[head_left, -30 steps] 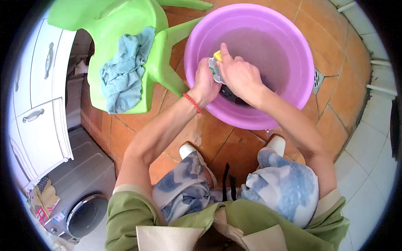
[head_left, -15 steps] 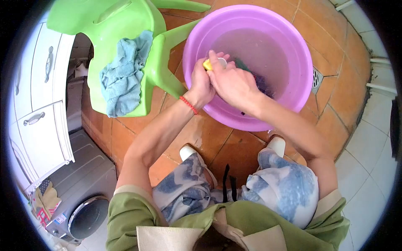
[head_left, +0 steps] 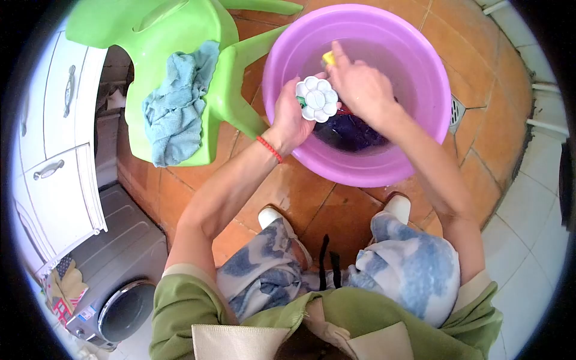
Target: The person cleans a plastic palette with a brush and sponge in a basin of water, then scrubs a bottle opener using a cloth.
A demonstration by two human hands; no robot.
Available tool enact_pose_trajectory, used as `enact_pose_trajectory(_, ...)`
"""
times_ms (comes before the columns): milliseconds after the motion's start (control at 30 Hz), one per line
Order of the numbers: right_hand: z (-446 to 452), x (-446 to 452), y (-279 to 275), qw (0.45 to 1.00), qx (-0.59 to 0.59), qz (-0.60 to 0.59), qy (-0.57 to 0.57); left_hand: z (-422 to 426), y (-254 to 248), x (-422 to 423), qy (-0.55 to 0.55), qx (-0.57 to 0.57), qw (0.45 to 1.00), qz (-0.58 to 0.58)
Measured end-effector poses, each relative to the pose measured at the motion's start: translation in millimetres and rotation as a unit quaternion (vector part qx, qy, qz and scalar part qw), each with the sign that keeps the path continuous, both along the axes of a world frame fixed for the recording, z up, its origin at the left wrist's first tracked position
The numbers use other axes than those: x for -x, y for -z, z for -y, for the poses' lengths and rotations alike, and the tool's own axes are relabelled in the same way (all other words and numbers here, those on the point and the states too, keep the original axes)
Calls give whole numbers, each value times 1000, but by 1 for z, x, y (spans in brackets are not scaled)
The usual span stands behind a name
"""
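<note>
A white flower-shaped paint palette (head_left: 317, 99) rests in my left hand (head_left: 288, 114), its round wells facing up and a green patch at its left edge. My left fingers curl around it from below and the side. My right hand (head_left: 363, 87) is just beyond it, over the basin, closed on a small yellow piece (head_left: 328, 58) that looks like a sponge; most of it is hidden by the fingers. Both hands are above the purple basin (head_left: 429, 138), which holds cloudy water. Dark purple material (head_left: 351, 133) lies in the water under my hands, with some red beside it.
A green plastic chair (head_left: 135, 129) stands left of the basin with a blue-green towel (head_left: 180, 108) on its seat. A floor drain (head_left: 456, 113) lies to the right. At lower left are a grey washing machine (head_left: 129, 240) and white cabinets (head_left: 60, 186).
My right hand has moved up and right with the yellow piece, away from my left hand. The palette, mostly covered before, now shows its full face in my left hand.
</note>
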State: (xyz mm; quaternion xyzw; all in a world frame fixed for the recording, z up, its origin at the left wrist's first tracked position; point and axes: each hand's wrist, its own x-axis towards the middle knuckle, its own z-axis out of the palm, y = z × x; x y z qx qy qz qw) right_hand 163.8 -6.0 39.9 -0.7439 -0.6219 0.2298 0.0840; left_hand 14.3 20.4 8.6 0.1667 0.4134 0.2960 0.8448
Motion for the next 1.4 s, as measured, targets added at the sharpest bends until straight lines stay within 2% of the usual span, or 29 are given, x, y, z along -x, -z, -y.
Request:
enact_pose_trajectory(133, -12, -35, 31, 990, 5, -30, 137, -2, -2, 3, 32, -12, 998, 55)
enact_pose_trajectory(167, -11, -41, 48, 983, -22, -2, 183, -2, 0, 5, 36, -12, 996, 76)
enact_pose_trajectory(233, -4, -53, 77, 977, 29, -4, 210, -3, 0, 5, 28, 6, 996, 90)
enact_pose_trajectory(333, 5, -48, 94, 991, 116, -6, 71, -5, -1, 6, 24, 30, 995, 90)
enact_pose_trajectory(367, 8, -46, 95, 993, 55, -66, 82, -4, -3, 6, 21, 35, 996, 73)
enact_pose_trajectory(433, 19, -23, 59, 975, -66, -186, 102, -3, -5, 4, 4, 47, 998, 52)
enact_pose_trajectory(500, 31, -5, 34, 956, -172, -228, 66, -4, -7, 1, -22, 58, 997, 38)
enact_pose_trajectory(533, 39, 5, 24, 958, -187, -216, -4, -4, -9, 0, -31, 58, 996, 66)
enact_pose_trajectory(567, 47, 21, 20, 975, -154, -150, -59, -4, -7, 2, -20, 60, 995, 73)
enact_pose_trajectory(633, 59, 41, 10, 974, -75, -194, -93, -2, -8, 5, 2, 68, 994, 85)
enact_pose_trajectory(667, 50, 39, 7, 995, -44, -57, -71, -1, -9, 5, 4, 63, 994, 84)
enact_pose_trajectory(767, 27, 15, 17, 999, -39, -27, -19, -4, 10, 5, -28, 73, 990, 114)
enact_pose_trajectory(833, 33, 26, 11, 996, -24, -85, -14, -4, 6, 2, -36, 69, 993, 91)
enact_pose_trajectory(900, 48, 47, 12, 991, -40, -104, -79, -6, -7, 1, -43, 81, 993, 67)
enact_pose_trajectory(1033, 36, 28, -1, 996, -36, -54, -66, -6, -2, 3, -1, 37, 996, 85)
enact_pose_trajectory(1167, 35, 29, -10, 993, -25, -90, -72, -5, -8, 3, 9, 45, 997, 56)
enact_pose_trajectory(1200, 41, 38, -3, 991, -42, -83, -95, -5, -8, 4, 23, 42, 996, 73)
enact_pose_trajectory(1233, 47, 42, 3, 980, -105, -129, -111, -5, -8, 3, 28, 39, 996, 78)
enact_pose_trajectory(1300, 46, 32, -1, 986, -52, -74, -142, -2, -8, 5, 38, 37, 995, 84)
enact_pose_trajectory(1400, 29, 18, 0, 992, -80, 54, -80, -8, -2, 2, -4, 50, 995, 85)
